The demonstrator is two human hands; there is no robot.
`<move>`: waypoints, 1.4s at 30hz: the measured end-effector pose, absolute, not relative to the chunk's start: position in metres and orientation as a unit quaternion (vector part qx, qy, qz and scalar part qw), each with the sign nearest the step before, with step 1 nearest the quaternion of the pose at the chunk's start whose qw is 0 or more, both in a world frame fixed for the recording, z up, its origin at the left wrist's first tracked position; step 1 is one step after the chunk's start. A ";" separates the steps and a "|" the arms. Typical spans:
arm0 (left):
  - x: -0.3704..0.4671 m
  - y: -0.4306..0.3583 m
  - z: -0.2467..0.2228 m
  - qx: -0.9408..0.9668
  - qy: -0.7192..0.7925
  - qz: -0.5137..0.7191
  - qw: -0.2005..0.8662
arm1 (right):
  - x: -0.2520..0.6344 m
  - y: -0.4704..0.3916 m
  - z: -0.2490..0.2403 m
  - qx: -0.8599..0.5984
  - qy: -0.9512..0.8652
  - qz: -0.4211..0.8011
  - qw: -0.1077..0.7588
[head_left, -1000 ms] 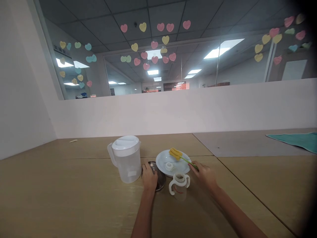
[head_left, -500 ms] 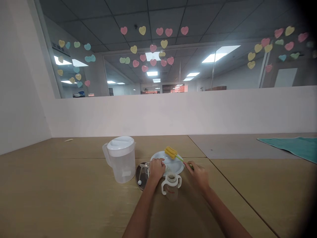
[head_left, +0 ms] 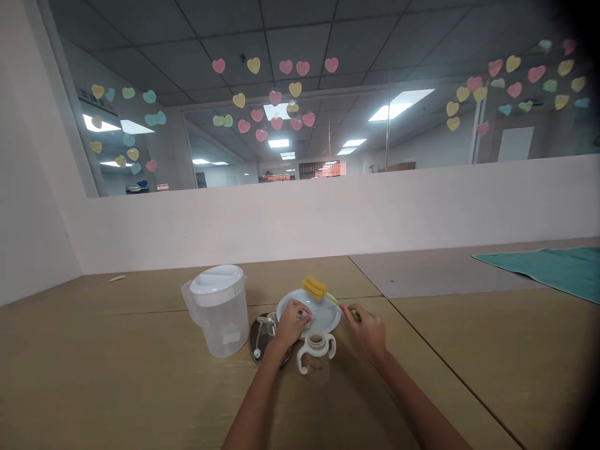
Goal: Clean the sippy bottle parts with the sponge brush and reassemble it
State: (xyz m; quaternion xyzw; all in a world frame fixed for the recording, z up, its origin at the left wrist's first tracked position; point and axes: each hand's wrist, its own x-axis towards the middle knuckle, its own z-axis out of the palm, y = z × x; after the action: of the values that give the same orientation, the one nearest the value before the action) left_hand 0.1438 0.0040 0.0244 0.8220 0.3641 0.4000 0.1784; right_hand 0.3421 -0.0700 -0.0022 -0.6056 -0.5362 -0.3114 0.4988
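Note:
My right hand [head_left: 368, 328] is closed round the green handle of a bottle brush. The brush's yellow sponge head [head_left: 314, 288] is over the far part of a white bowl [head_left: 334, 312]. Over the near left of that bowl, my left hand [head_left: 293, 322] is closed, with something small and whitish at its fingertips that I cannot make out. A clear baby bottle [head_left: 317, 365] with a white two-handled collar stands uncapped in front of the bowl. Left of it, partly behind my left wrist, a dark round tray [head_left: 255, 331] bears a thin straw piece [head_left: 259, 337] and a clear part.
A translucent pitcher [head_left: 224, 325] with a white lid stands at the left. A teal cloth [head_left: 553, 269] lies at the far right of the table. A small pale scrap [head_left: 117, 278] is near the back wall, below a window with heart-shaped notes.
The view has shifted slightly. My left hand's fingers have turned and now show the small whitish thing. My right hand still grips the brush, its head still over the bowl.

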 end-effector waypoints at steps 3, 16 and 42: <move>0.136 -0.003 0.018 0.778 0.341 0.475 0.228 | 0.334 -0.075 0.001 -0.567 -0.571 -0.269 0.530; 0.122 -0.020 0.013 0.690 0.378 0.608 0.107 | 0.320 -0.074 -0.007 -0.533 -0.623 -0.330 0.468; 0.113 -0.028 0.009 0.686 0.411 0.600 -0.015 | 0.323 -0.074 -0.008 -0.511 -0.627 -0.385 0.445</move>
State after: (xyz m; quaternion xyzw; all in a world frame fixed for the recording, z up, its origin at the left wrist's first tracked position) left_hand 0.1132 -0.0280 0.0090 0.6858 0.4113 0.6002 -0.0149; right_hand 0.3231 -0.0743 -0.0081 -0.5109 -0.6265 -0.3848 0.4454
